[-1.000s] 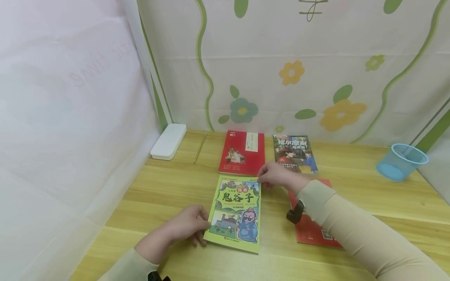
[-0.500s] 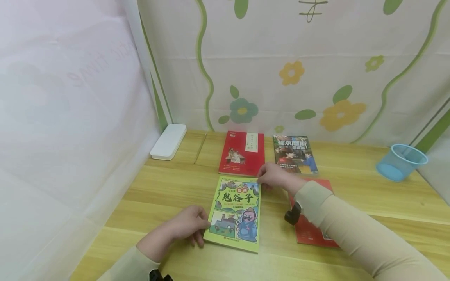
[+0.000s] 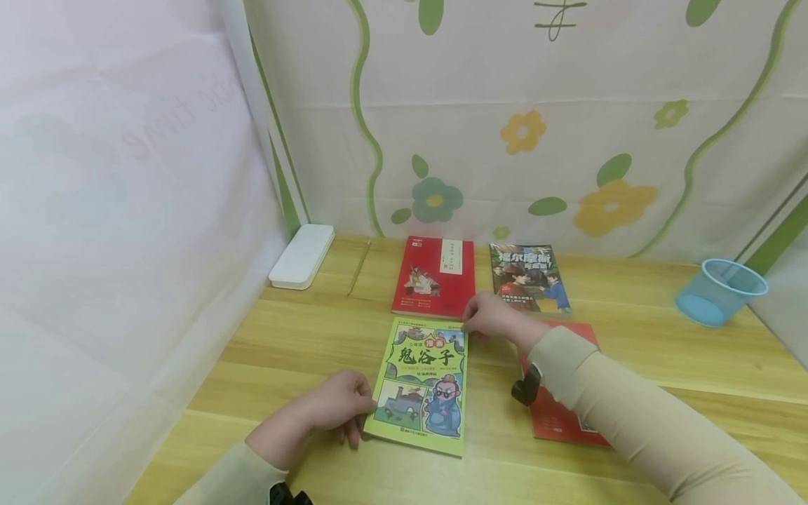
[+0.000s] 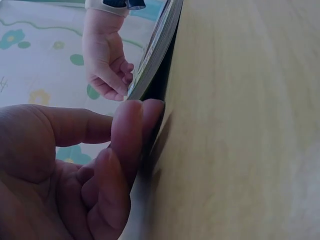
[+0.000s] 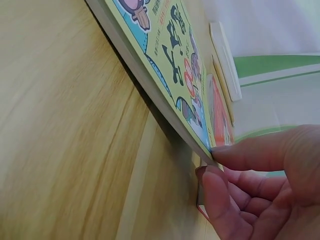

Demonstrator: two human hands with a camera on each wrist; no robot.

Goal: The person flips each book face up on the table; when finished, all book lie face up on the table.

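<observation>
A yellow-green comic book [image 3: 419,386] lies face up near the middle of the wooden table, below a red book [image 3: 435,276]. My left hand [image 3: 337,405] pinches its lower left edge; in the left wrist view the fingers [image 4: 127,132] reach under that edge, which is slightly raised. At the upper right corner my right hand [image 3: 492,317] grips the same book, its thumb [image 5: 250,152] on the cover and a finger beneath. The right forearm passes over a second red book [image 3: 558,414] and hides part of it.
A dark-covered comic book [image 3: 530,277] lies at the back, right of the red book. The white flat case [image 3: 303,256] and a thin stick [image 3: 360,266] are at the back left. A blue translucent cup [image 3: 719,291] stands at the right, before the floral curtain [image 3: 524,84].
Both hands keep their hold on the yellow-green book, which stays in nearly the same place. The right forearm has shifted very slightly to the left.
</observation>
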